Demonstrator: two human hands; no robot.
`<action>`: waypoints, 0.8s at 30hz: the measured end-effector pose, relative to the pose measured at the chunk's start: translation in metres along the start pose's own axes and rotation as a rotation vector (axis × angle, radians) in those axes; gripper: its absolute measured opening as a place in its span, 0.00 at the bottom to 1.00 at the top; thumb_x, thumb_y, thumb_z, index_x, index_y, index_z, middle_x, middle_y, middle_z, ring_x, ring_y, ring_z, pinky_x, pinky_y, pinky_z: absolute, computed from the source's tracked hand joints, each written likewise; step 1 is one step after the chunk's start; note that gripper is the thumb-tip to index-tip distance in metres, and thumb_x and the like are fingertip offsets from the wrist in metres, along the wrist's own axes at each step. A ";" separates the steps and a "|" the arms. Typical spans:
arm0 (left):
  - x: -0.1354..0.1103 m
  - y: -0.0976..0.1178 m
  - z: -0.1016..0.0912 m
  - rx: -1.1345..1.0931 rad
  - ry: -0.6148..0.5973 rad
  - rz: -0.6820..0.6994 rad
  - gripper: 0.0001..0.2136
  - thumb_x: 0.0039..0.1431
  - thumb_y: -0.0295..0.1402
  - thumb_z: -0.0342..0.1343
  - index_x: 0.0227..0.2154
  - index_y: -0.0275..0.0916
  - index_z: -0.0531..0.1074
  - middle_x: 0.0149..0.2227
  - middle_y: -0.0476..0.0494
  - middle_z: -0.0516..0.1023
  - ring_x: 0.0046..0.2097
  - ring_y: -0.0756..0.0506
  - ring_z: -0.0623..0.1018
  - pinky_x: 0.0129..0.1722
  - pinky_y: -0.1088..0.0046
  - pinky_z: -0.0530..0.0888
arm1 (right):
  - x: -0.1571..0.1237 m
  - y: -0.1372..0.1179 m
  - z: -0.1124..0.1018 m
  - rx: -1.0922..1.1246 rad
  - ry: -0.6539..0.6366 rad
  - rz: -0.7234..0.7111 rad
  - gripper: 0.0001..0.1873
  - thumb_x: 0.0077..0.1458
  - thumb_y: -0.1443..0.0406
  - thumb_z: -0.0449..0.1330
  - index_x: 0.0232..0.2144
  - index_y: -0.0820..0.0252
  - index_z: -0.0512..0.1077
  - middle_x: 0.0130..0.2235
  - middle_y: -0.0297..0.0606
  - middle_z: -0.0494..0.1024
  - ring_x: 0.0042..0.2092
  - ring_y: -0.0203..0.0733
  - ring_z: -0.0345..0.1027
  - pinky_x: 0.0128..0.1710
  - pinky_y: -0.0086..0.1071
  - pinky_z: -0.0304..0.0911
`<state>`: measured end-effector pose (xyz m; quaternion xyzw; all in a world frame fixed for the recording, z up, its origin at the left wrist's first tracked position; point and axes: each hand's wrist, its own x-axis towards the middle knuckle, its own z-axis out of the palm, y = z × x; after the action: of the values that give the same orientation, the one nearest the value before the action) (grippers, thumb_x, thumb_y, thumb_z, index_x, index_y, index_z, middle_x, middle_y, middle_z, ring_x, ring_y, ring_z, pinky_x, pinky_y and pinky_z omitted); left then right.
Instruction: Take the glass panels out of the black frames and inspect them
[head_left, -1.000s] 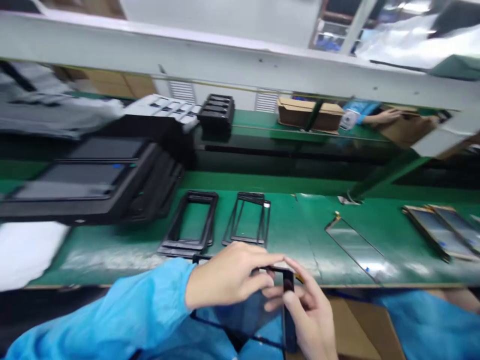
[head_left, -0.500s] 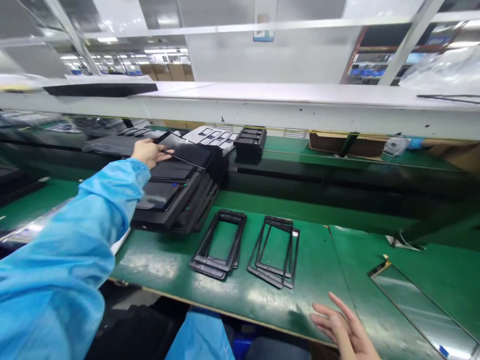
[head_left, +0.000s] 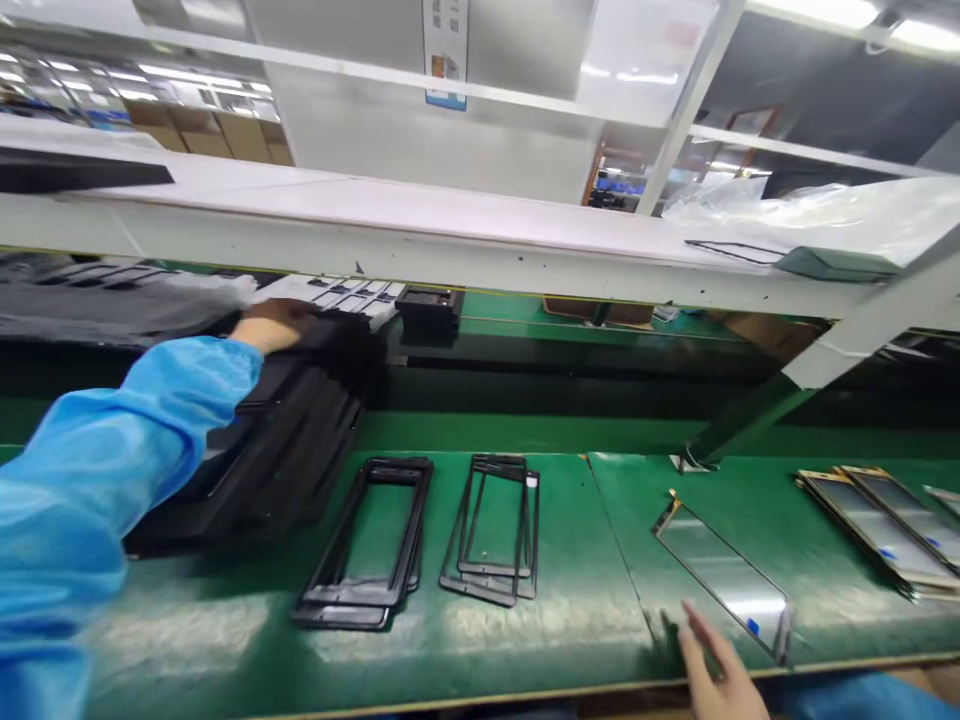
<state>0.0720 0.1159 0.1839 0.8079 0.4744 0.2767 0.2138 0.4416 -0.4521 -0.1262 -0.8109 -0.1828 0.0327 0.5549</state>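
At the left, my left hand (head_left: 271,326) reaches to the top of a stack of black trays (head_left: 262,465). Motion smears its fingers, and I cannot make out whether they grip the top piece. My right hand (head_left: 718,668) is held near the front edge of the bench, fingers stretched out and holding nothing. Just beyond it lies a glass panel (head_left: 724,575) with a thin dark border and a small blue tab. Between my hands are two piles of black rectangular frames, the left pile (head_left: 352,600) and the looser right pile (head_left: 480,583).
More glass panels (head_left: 870,530) lie at the right on the green bench (head_left: 570,640). A slanted post (head_left: 750,420) meets the bench behind them. A white shelf (head_left: 465,235) crosses above. Small black trays (head_left: 429,312) stand at the back.
The view has swung right, bringing more glass panels into sight. My left hand stays at the tray stack, now blurred. My right hand is nearer the single glass panel.
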 end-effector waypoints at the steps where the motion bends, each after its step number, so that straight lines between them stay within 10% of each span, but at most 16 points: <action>1: -0.004 0.006 0.022 0.067 -0.082 0.000 0.13 0.72 0.39 0.61 0.50 0.34 0.78 0.52 0.40 0.81 0.51 0.39 0.82 0.53 0.55 0.80 | 0.022 0.001 -0.007 -0.147 0.011 -0.047 0.31 0.49 0.40 0.67 0.42 0.57 0.84 0.54 0.61 0.82 0.60 0.80 0.73 0.59 0.72 0.64; 6: -0.058 0.051 0.165 0.208 -0.516 0.055 0.13 0.71 0.38 0.62 0.52 0.38 0.78 0.55 0.39 0.80 0.52 0.39 0.81 0.52 0.55 0.81 | 0.085 0.004 -0.013 -0.302 0.018 -0.129 0.29 0.50 0.38 0.66 0.38 0.54 0.83 0.63 0.68 0.74 0.73 0.79 0.53 0.68 0.69 0.45; 11: -0.106 0.069 0.266 0.296 -0.641 -0.023 0.16 0.71 0.38 0.62 0.58 0.39 0.75 0.59 0.37 0.77 0.55 0.38 0.80 0.53 0.52 0.80 | 0.034 0.029 -0.010 -0.408 -0.107 -0.203 0.47 0.50 0.30 0.59 0.52 0.63 0.81 0.66 0.66 0.72 0.71 0.84 0.55 0.67 0.77 0.41; 17: -0.101 0.057 0.292 0.305 -0.673 -0.095 0.16 0.71 0.38 0.62 0.58 0.39 0.75 0.58 0.37 0.78 0.53 0.39 0.81 0.52 0.54 0.81 | -0.049 0.048 -0.033 -0.562 -0.297 -0.482 0.40 0.65 0.40 0.57 0.67 0.58 0.71 0.71 0.53 0.67 0.72 0.73 0.58 0.68 0.71 0.51; 24: -0.118 0.052 0.295 0.221 -0.691 -0.136 0.18 0.71 0.38 0.62 0.59 0.38 0.73 0.57 0.37 0.78 0.51 0.39 0.81 0.50 0.55 0.82 | -0.061 0.033 -0.034 -0.500 -0.142 -0.494 0.20 0.71 0.59 0.55 0.58 0.48 0.80 0.59 0.41 0.82 0.60 0.61 0.78 0.64 0.63 0.65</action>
<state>0.2503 -0.0364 -0.0365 0.8384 0.4539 -0.0801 0.2908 0.4022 -0.5133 -0.1524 -0.8486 -0.4138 -0.0918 0.3165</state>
